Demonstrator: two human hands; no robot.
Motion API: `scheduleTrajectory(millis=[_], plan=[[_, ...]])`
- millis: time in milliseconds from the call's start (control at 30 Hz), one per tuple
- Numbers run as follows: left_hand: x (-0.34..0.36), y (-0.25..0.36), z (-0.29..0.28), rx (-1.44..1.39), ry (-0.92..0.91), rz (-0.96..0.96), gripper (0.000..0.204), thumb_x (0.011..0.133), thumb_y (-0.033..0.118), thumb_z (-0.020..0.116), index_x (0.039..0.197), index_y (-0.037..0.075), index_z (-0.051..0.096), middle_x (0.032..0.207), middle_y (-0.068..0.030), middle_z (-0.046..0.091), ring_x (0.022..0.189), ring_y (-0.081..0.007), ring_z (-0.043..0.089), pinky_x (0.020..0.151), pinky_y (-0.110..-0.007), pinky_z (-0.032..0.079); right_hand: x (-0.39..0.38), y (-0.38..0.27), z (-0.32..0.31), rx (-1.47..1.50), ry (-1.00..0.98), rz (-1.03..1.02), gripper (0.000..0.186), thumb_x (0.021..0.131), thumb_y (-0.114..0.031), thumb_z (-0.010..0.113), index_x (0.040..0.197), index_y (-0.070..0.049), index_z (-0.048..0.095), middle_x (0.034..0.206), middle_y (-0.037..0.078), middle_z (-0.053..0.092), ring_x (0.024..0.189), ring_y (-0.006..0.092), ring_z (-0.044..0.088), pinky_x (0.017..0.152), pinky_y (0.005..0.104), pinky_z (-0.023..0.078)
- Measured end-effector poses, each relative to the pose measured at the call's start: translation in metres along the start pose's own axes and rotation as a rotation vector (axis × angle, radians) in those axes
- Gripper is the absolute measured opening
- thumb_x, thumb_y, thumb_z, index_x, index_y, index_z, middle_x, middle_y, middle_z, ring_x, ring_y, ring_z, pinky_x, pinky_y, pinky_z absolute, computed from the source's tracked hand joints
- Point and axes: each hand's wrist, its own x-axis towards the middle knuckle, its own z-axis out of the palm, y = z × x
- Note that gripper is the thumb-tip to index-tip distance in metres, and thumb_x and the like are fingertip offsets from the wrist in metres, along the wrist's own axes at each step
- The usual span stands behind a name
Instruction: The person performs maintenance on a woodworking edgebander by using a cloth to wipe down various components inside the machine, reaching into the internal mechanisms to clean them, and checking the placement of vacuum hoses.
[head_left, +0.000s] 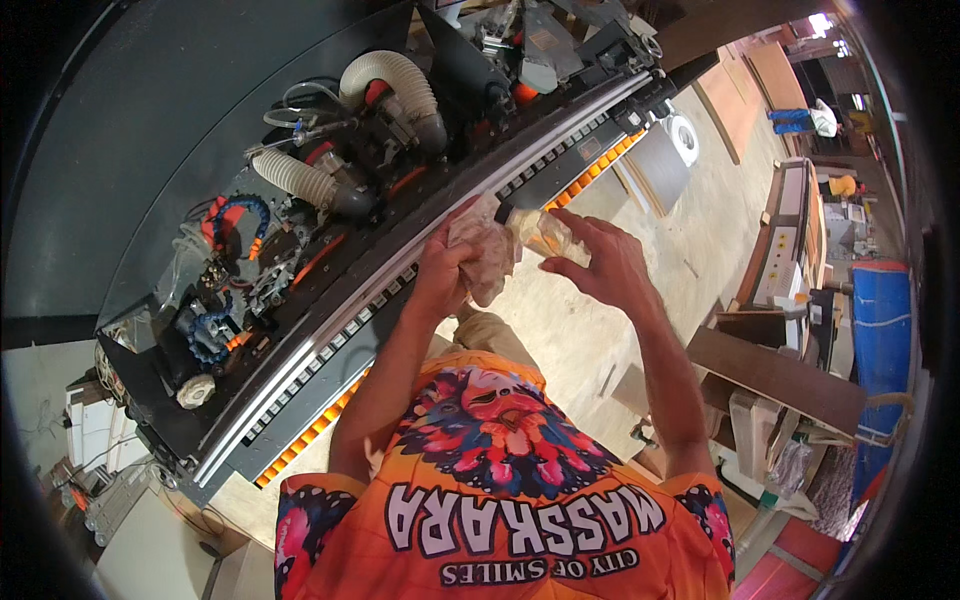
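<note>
My left hand (pixel 443 262) grips a crumpled pale, stained rag (pixel 485 265), with the thumb over it, beside the machine's long rail. My right hand (pixel 607 258) holds a clear plastic bottle (pixel 545 230) with a dark cap, tipped sideways so its top end lies at the rag's right edge; whether they touch is hard to tell. Above and left is a dark machine (pixel 300 250) with ribbed hoses (pixel 395 85), blue jointed tubes, orange fittings and a row of orange rollers (pixel 590 170) along its lower edge.
Behind on the right are leaning boards (pixel 735 105), stacked wooden panels (pixel 770 380), another long machine (pixel 785 240) and a blue rolled or draped sheet (pixel 880 370). Two other people (pixel 805 120) are in the distance at upper right. A pale floor (pixel 660 250) lies below my hands.
</note>
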Motion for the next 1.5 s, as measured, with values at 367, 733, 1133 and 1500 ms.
scheduleTrajectory(millis=[367,733,1133,1500], plan=[[-0.002,-0.009,-0.012,0.016,0.177,0.026,0.063,0.087,-0.013,0.052,0.148,0.004,0.046,0.141,-0.0157,0.058,0.127,-0.0317,0.062,0.106,-0.047,0.056,0.119,0.056,0.034,-0.324,0.129,0.049,0.062,0.082,-0.042,0.081,0.136,-0.015,0.065,0.098,0.015,0.071,0.096,0.0355,0.07,0.079,0.048,0.055],[-0.012,-0.004,-0.024,-0.009,0.181,0.04,0.061,0.087,-0.011,0.055,0.146,0.003,0.05,0.138,-0.0144,0.062,0.124,-0.029,0.065,0.104,-0.044,0.057,0.151,0.037,0.031,-0.435,0.023,0.096,0.061,0.083,-0.037,0.081,0.134,-0.01,0.063,0.107,0.018,0.071,0.105,0.0358,0.07,0.082,0.0481,0.058],[-0.028,0.017,-0.025,-0.066,0.187,-0.011,0.055,0.092,-0.009,0.052,0.146,0.005,0.051,0.138,-0.0128,0.061,0.121,-0.0251,0.066,0.1,-0.041,0.059,0.143,0.026,0.047,-0.542,0.131,0.099,0.064,0.086,-0.042,0.078,0.141,-0.016,0.06,0.111,0.016,0.07,0.107,0.0328,0.068,0.083,0.0459,0.056],[0.007,0.071,0.004,0.312,0.438,0.474,0.035,0.099,0.007,0.064,0.132,-0.001,0.063,0.124,-0.0075,0.069,0.108,-0.014,0.065,0.097,-0.029,0.051,0.102,0.07,0.042,-0.079,0.304,0.161,0.066,0.083,-0.046,0.079,0.14,-0.018,0.063,0.107,0.015,0.07,0.102,0.0352,0.068,0.083,0.0473,0.054]])
